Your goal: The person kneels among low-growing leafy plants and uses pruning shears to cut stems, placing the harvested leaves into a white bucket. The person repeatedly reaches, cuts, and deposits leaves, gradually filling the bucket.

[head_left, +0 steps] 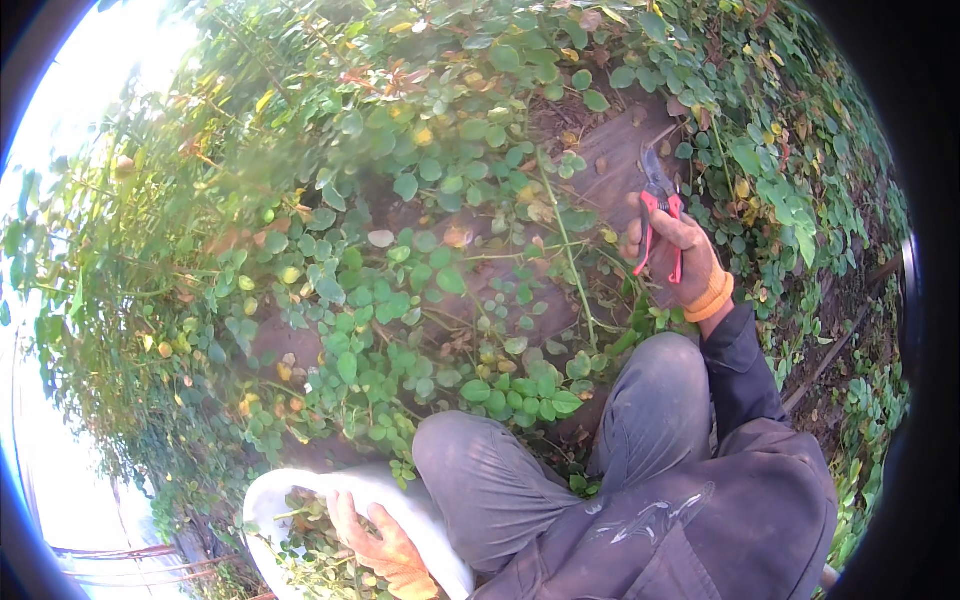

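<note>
My right hand [688, 262], with an orange cuff at the wrist, is closed around a pair of pruning shears [676, 208] with red handles. The metal blades point up and away, above the soil and beside the leafy stems. At the lower left, my left hand [385, 548] is in an orange-cuffed glove, its fingers apart and nothing seen between them. It rests over the opening of a white container [262, 500], close to its inner wall. Cut leafy stems [312, 535] lie inside the container, partly hidden by the hand.
Dense green plants [400, 300] with some yellow leaves spread across the ground ahead and to both sides. Bare brown soil [610, 165] with dry leaves shows between them. My bent knees [655, 385] are close to the stems. A thin pole [835, 350] lies at the right.
</note>
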The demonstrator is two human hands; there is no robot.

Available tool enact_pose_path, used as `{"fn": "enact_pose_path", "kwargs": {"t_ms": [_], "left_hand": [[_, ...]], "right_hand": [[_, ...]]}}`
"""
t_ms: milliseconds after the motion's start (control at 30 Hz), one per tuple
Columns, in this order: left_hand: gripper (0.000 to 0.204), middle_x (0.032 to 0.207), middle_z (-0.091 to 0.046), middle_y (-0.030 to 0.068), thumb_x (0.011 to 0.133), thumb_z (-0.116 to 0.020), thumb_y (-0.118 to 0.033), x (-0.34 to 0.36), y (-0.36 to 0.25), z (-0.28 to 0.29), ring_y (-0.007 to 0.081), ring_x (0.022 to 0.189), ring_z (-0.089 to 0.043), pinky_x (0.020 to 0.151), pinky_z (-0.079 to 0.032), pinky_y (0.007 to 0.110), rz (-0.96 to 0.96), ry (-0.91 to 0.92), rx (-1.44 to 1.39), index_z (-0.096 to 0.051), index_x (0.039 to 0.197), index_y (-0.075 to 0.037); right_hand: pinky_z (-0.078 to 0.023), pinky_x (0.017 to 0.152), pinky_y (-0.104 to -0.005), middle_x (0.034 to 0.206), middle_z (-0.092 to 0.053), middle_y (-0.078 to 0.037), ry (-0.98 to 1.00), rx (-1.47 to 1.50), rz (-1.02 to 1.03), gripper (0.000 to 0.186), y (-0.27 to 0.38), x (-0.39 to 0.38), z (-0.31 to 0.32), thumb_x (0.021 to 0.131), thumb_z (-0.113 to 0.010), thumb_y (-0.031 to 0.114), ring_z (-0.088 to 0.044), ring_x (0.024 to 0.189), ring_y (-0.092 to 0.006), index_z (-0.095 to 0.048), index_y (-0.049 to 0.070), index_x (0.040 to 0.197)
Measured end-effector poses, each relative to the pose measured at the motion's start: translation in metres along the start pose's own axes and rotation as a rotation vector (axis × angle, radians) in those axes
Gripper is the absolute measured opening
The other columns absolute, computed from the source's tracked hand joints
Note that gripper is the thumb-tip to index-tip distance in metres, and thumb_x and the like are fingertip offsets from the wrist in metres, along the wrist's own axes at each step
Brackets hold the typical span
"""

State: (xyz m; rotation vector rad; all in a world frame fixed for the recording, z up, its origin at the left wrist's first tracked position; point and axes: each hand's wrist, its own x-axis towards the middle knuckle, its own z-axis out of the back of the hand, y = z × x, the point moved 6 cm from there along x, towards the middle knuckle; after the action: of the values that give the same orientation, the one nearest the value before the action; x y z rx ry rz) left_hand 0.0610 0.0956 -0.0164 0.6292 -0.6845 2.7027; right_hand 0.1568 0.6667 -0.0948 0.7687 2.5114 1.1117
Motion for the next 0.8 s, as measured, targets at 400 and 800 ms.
{"fn": "enact_pose_path", "kwargs": {"t_ms": [400,800], "left_hand": [[0.087,0.172,-0.039,0.0310,0.106,-0.073,-0.040,0.066,-0.129,0.011,0.0473,0.158,-0.044,0.131,-0.036,0.058,-0.421,-0.075,-0.125,-0.034,0.169,0.004],[0.045,0.120,-0.077,0.0105,0.103,-0.068,-0.007,0.057,-0.158,-0.062,0.0207,0.109,-0.072,0.097,-0.057,0.039,0.171,0.932,-0.926,-0.066,0.146,0.005]], "right_hand": [[-0.067,0.078,-0.0399,0.109,-0.079,-0.018,0.842,-0.182,-0.348,0.051,0.027,-0.071,-0.166,0.103,-0.069,0.013,-0.079,0.086,-0.0299,-0.059,-0.008,0.148],[-0.051,0.077,-0.0287,0.098,-0.074,-0.003,0.960,-0.284,-0.866,0.024,-0.039,-0.105,-0.202,0.102,-0.070,0.014,-0.066,0.089,-0.0103,-0.074,-0.002,0.119]]}}
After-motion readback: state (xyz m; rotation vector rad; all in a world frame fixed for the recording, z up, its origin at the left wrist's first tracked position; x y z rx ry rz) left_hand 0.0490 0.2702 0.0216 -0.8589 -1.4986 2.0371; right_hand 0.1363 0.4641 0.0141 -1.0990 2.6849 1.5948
